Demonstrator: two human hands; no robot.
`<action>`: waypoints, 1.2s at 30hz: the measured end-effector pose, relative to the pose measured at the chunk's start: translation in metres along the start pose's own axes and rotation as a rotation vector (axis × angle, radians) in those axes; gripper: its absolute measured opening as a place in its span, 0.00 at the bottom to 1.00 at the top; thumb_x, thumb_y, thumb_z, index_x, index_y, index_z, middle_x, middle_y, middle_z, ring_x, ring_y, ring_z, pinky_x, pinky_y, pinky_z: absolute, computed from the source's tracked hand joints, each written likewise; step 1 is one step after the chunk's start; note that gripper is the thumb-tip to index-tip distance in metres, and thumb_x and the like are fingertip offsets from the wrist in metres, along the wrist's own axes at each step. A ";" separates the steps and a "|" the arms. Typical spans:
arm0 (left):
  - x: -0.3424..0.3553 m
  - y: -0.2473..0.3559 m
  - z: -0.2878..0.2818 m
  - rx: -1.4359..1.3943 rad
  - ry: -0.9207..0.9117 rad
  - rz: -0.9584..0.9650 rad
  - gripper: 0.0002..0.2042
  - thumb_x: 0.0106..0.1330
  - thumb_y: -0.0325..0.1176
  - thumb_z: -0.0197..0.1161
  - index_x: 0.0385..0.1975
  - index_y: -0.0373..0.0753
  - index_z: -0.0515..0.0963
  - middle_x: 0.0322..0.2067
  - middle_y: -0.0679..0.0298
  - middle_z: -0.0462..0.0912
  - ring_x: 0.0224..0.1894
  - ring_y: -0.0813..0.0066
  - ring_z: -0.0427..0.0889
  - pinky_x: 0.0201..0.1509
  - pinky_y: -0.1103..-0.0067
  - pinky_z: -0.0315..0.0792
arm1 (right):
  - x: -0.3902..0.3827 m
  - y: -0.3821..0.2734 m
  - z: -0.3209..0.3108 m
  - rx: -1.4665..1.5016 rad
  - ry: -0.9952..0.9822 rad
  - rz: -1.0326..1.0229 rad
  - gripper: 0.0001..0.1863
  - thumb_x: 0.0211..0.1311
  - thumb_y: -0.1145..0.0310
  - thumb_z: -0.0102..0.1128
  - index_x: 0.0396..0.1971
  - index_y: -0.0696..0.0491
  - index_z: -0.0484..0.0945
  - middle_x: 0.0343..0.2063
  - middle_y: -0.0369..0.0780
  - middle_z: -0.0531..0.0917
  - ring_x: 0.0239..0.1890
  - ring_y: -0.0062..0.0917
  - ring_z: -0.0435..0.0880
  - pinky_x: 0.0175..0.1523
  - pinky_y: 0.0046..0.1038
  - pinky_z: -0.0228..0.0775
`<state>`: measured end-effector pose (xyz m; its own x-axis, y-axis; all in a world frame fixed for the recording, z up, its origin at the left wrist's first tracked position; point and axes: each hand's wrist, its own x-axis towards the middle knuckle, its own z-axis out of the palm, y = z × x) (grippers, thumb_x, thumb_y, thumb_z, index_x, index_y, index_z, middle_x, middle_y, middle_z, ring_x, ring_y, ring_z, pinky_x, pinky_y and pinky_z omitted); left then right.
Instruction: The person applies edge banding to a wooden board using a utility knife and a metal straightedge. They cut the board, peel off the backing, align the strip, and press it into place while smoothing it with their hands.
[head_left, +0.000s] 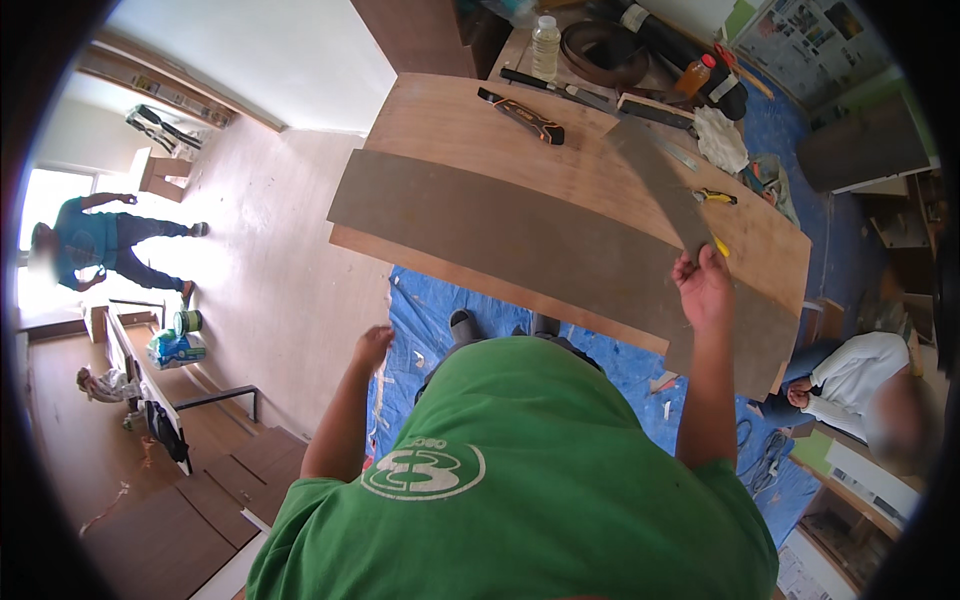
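Note:
My right hand (705,290) pinches the near end of a narrow brown laminate strip (655,175), which slants away over the work table (440,110). A wide brown laminate sheet (500,225) lies along the table's near side, its right part passing under my right hand. My left hand (374,346) hangs off the table, left of my body, with its fingers curled in and nothing visible in them. Beyond the wide sheet rests a black and orange utility knife (522,116). A smaller yellow cutter (716,196) lies right of the strip.
At the table's back are a clear bottle (545,48), an orange bottle (695,75), a coiled brown band (605,55) and a crumpled white cloth (720,140). Blue sheeting (430,310) covers the floor at my feet. One person (100,240) stands far left; another (850,385) sits right.

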<state>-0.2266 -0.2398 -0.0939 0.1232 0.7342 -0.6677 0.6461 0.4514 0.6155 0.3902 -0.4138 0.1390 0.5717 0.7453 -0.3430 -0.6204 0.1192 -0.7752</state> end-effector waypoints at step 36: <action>-0.096 0.154 0.098 -0.201 0.181 0.276 0.18 0.77 0.39 0.48 0.27 0.34 0.75 0.26 0.57 0.84 0.33 0.70 0.85 0.39 0.74 0.76 | 0.129 -0.039 -0.003 -0.015 -0.195 0.038 0.08 0.70 0.62 0.61 0.35 0.49 0.75 0.28 0.37 0.80 0.31 0.25 0.79 0.38 0.27 0.72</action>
<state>-0.0652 -0.2902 0.0241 0.1252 0.9114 -0.3921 0.4443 0.3018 0.8435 0.4894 -0.3247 0.1232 0.4321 0.8624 -0.2637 -0.6308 0.0801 -0.7718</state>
